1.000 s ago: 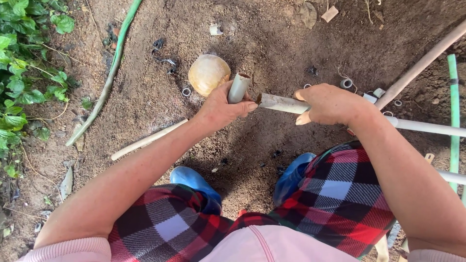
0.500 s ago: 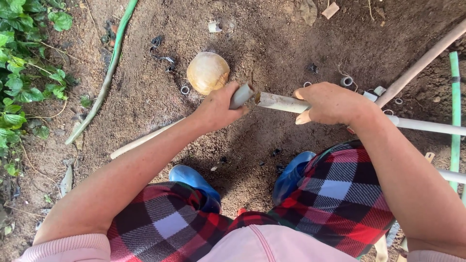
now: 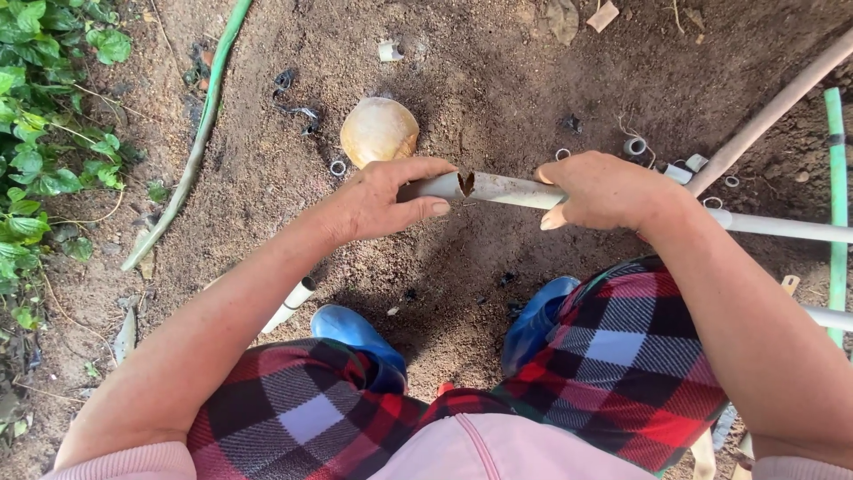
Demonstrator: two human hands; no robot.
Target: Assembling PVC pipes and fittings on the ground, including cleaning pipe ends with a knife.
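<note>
My left hand [image 3: 384,203] grips a short grey pipe fitting [image 3: 435,186] and holds it against the end of a long white pipe [image 3: 506,189]. The joint between the two shows a dark chipped notch. My right hand [image 3: 602,189] is closed around that pipe a little to the right, and the pipe runs on past it to the frame's right edge. Both hands are above bare soil, in front of my knees in red plaid trousers [image 3: 622,347].
A pale round shell-like object [image 3: 378,131] lies just beyond my left hand. A green hose [image 3: 200,133] curves along the left beside leafy plants [image 3: 40,133]. More pipes [image 3: 764,116] and small white rings [image 3: 635,145] lie at right. Blue boots [image 3: 351,329] stand below.
My left hand has brought the short fitting from upright beside the pipe end round into line with it, and it now sits against the pipe. The right hand has kept its hold.
</note>
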